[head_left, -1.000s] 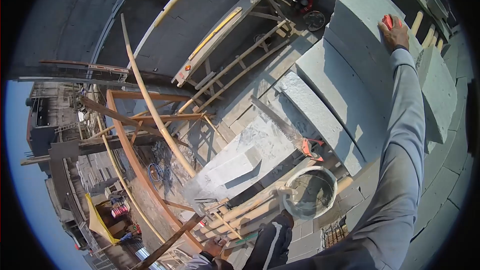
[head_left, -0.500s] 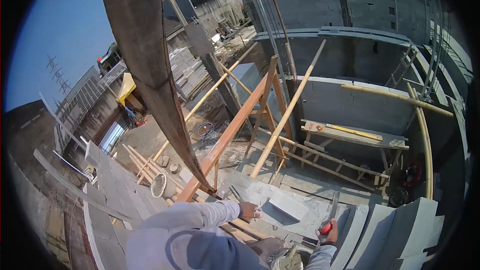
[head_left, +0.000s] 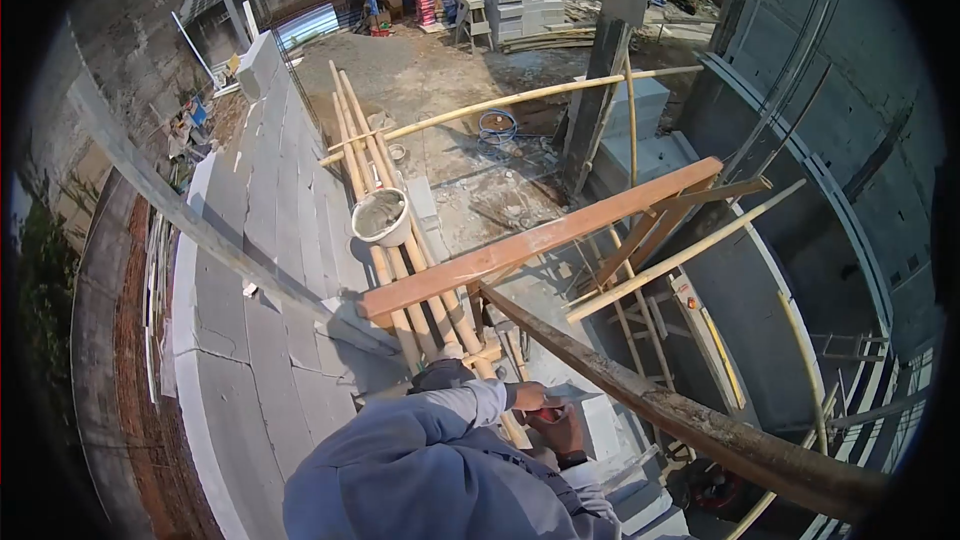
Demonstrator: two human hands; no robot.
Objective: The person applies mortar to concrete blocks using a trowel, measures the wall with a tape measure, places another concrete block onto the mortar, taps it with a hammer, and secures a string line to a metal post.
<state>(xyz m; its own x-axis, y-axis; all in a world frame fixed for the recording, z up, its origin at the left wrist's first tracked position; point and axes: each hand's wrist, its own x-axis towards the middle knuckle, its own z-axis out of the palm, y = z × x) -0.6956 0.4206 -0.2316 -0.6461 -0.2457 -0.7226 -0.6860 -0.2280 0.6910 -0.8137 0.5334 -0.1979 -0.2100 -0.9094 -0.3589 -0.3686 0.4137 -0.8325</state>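
Note:
My left hand [head_left: 528,397] is closed close beside my right hand, and what its fingers hold is too small to make out. My right hand [head_left: 562,432] is wrapped round a small red object [head_left: 546,414], which looks like a tape measure. A thin pale strip [head_left: 574,393] shows just beyond the fingers; I cannot tell which hand it belongs to. Right of the hands lies a pale block [head_left: 601,426]. The dark weathered plank [head_left: 640,390] slants past above them.
An orange-brown timber beam [head_left: 540,237] crosses ahead of me. A bucket of grey mortar [head_left: 380,217] rests by bamboo poles [head_left: 402,315]. The pale block wall [head_left: 262,290] runs along the left. More bamboo [head_left: 690,250] and a plank with a yellow level [head_left: 722,358] are at right.
The view has swung round toward the left-hand wall. My right hand, first out on a block stack, has come in beside my left hand, still holding the red object.

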